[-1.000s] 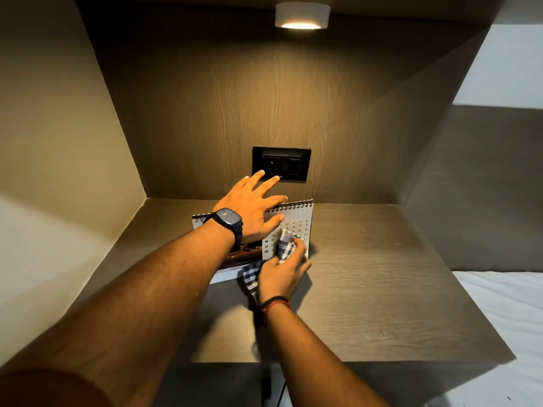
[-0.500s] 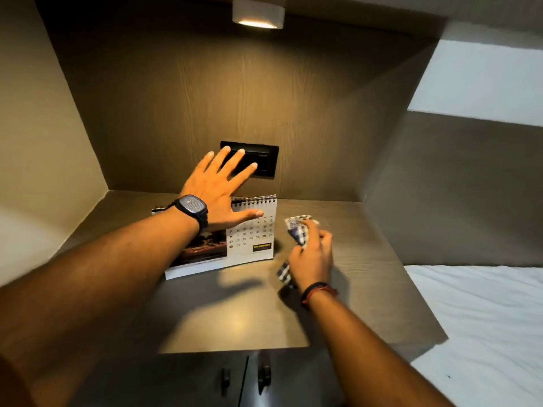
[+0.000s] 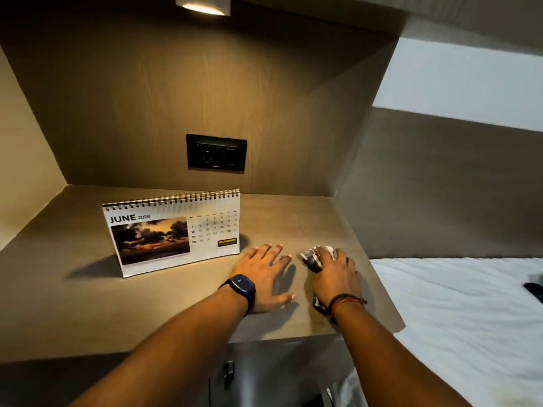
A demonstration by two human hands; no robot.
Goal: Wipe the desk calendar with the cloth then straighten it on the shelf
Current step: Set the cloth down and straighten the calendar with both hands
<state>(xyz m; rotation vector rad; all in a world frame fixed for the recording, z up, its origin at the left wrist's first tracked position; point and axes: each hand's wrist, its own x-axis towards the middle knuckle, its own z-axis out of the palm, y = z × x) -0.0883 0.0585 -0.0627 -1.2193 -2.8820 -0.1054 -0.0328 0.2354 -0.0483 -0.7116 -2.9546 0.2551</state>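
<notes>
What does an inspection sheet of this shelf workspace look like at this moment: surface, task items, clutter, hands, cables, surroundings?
Surface: grey-brown wood-grain shelf, lit from above, shadows beside the calendar.
Job's things: white spiral-bound desk calendar showing June, standing upright, slightly angled to the back wall; checked cloth bunched on the shelf to its right.
Clutter: nothing seen.
Hands: left hand, black wristwatch on its wrist, flat on the shelf, fingers spread, apart from the calendar; right hand pressed on the cloth.
Cables: nothing seen.
Surroundings: black wall socket plate on the back panel, round ceiling lamp lit, white bedding to the right, cabinet doors below.
</notes>
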